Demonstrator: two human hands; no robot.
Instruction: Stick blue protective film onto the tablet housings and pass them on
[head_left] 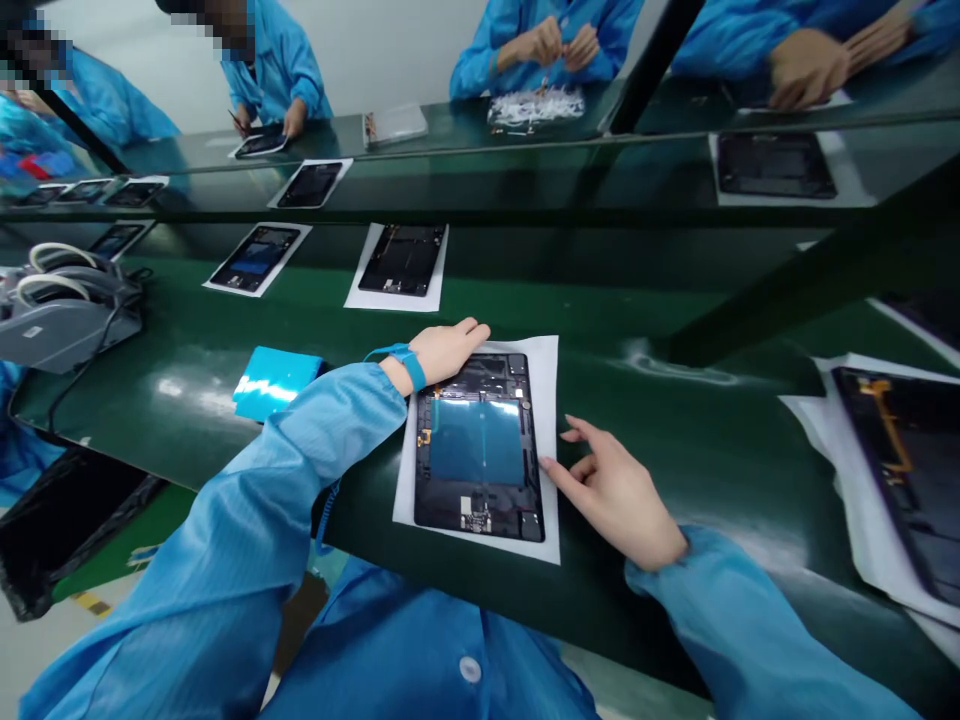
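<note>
An opened tablet housing [480, 505] with a blue film-covered battery [465, 445] lies on a white sheet [550, 400] in front of me. My left hand [444, 352], with a blue band at the wrist, rests over the housing's top left corner, its fingers stretched out and nothing visible in them. At the right edge of the housing is my right hand [619, 490]. Its thumb and fingers are apart and hold nothing, the thumb tip close to the edge. A stack of shiny blue film [276, 382] lies left of my left sleeve.
More tablet housings on white sheets lie beyond [403, 260], [255, 258] and at the right edge [907, 450]. A grey device [67, 310] stands at the left. Dark posts and a raised shelf cross the view. Several people in blue work across the table.
</note>
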